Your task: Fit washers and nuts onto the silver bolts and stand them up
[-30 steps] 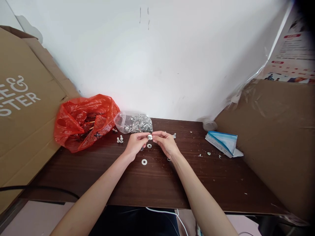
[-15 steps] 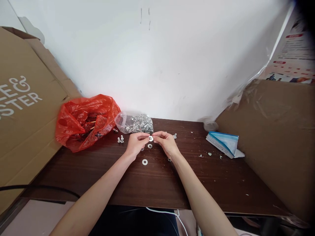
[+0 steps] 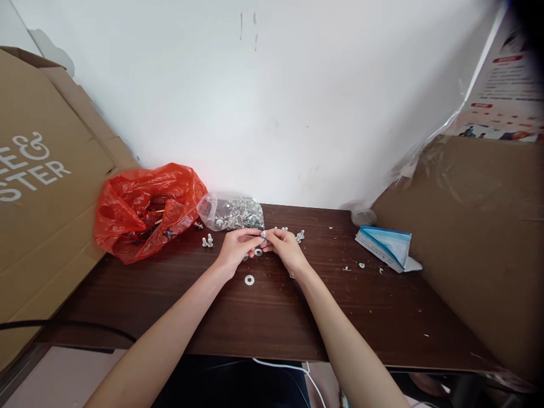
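Observation:
My left hand (image 3: 238, 249) and my right hand (image 3: 285, 247) meet over the middle of the table. Fingertips of both are pinched on a small silver bolt (image 3: 264, 235), partly covered by them. Whether a washer sits on it is too small to tell. Just below lies a flat washer (image 3: 258, 253); closer to me is another washer (image 3: 249, 280). A pair of bolts (image 3: 207, 241) stands left of my left hand, and more bolts (image 3: 300, 236) are beyond my right hand. Something small and metallic is half hidden under each hand.
Behind my hands lies a clear plastic bag (image 3: 242, 214) of metal hardware, beside a red plastic bag (image 3: 148, 212). Cardboard walls (image 3: 38, 226) close in the left and right sides. A blue-and-white packet (image 3: 385, 247) and small scraps lie on the brown table (image 3: 263, 328).
The washer face seen between my fingertips has turned away, and the bolt now shows there instead. My hands have stayed in nearly the same place.

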The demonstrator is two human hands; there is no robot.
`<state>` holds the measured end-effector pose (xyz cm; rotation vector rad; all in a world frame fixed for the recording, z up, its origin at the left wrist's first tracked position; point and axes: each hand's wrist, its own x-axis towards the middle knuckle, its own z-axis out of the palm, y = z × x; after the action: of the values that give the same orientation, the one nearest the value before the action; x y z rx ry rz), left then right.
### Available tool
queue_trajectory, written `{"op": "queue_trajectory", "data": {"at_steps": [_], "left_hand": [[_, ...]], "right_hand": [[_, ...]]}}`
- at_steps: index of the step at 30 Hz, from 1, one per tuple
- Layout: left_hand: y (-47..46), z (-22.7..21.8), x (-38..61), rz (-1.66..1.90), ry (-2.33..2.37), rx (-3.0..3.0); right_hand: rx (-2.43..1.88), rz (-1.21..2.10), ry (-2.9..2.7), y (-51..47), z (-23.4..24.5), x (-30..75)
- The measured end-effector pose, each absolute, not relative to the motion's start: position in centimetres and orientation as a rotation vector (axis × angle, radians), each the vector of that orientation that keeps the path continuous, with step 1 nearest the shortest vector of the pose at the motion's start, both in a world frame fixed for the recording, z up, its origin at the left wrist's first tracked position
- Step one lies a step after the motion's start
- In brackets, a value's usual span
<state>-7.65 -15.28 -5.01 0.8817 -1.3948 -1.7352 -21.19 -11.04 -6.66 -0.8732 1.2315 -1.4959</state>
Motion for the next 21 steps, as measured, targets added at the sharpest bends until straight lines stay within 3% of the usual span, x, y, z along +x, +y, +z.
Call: {"op": "queue_trajectory", "data": {"at_steps": [21], "left_hand": [[-15.23, -4.67, -7.76, -1.856, -1.248, 0.818]], "right_hand": [[-0.987, -1.669, 1.248, -10.87, -6.29, -21.08]]}}
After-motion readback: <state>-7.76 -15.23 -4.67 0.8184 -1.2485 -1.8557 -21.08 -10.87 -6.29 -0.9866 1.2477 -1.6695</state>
